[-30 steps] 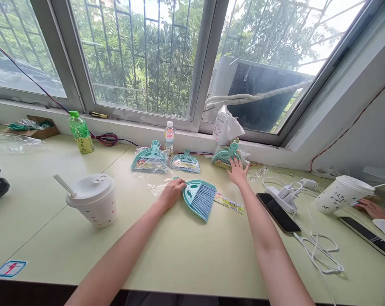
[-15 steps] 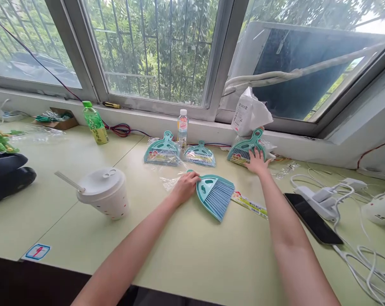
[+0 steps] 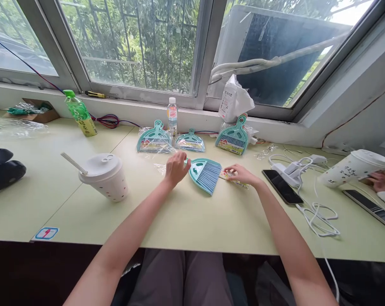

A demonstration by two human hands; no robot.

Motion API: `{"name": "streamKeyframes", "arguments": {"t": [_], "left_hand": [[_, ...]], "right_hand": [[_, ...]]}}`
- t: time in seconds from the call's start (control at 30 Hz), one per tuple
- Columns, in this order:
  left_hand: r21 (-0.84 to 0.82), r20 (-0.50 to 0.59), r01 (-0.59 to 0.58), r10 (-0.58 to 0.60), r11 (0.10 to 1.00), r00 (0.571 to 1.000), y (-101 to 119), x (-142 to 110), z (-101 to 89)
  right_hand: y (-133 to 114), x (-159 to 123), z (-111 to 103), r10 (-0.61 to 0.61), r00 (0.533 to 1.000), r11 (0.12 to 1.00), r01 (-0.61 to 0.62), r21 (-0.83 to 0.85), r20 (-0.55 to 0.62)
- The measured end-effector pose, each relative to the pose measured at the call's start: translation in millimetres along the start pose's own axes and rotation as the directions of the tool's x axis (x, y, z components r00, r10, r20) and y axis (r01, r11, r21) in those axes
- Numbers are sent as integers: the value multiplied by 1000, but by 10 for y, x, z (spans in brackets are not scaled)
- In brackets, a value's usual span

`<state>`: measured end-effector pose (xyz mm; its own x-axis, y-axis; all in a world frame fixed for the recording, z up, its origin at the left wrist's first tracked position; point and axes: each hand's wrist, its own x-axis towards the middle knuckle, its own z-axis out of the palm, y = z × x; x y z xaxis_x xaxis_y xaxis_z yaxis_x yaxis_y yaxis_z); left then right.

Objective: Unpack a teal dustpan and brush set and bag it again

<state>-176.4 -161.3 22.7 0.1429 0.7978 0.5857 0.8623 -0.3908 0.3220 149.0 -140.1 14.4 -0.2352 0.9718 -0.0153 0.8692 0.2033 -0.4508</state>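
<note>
A teal dustpan with a blue-bristled brush nested in it (image 3: 208,175) lies on the table in front of me, bristles to the right. My left hand (image 3: 176,170) is at its handle end, fingers curled and thumb against the handle. Just right of the bristles, a printed card strip (image 3: 242,184) lies flat. My right hand (image 3: 242,175) pinches the strip's left end between thumb and fingers. Behind stand or lie more such sets: a wrapped one (image 3: 154,138) at left, a smaller wrapped one (image 3: 191,141) in the middle, and a labelled one (image 3: 233,138) leaning at right.
A lidded cup with a straw (image 3: 105,178) stands at left, a green-capped bottle (image 3: 80,114) behind it. A clear bottle (image 3: 172,117) stands near the sill. To the right are a phone (image 3: 282,187), a power strip (image 3: 291,172), cables, another cup (image 3: 355,168) and another person's hand (image 3: 382,182).
My right hand has left the leaning set and come down to the card strip. My left hand stays by the handle, its wrist turned more upright. The camera view has shifted to the right.
</note>
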Motion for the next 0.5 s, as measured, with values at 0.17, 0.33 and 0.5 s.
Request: {"name": "streamKeyframes", "arguments": {"t": [0.17, 0.33, 0.5], "left_hand": [[141, 361, 203, -241, 969, 901, 269, -109, -62], [72, 471, 224, -232, 972, 851, 216, -149, 36], [-54, 422, 355, -301, 933, 855, 69, -89, 73]], "right_hand": [[-109, -37, 138, 58, 998, 973, -64, 220, 37], [-294, 130, 276, 113, 987, 993, -108, 48, -117], [-194, 101, 308, 194, 948, 981, -191, 34, -253]]}}
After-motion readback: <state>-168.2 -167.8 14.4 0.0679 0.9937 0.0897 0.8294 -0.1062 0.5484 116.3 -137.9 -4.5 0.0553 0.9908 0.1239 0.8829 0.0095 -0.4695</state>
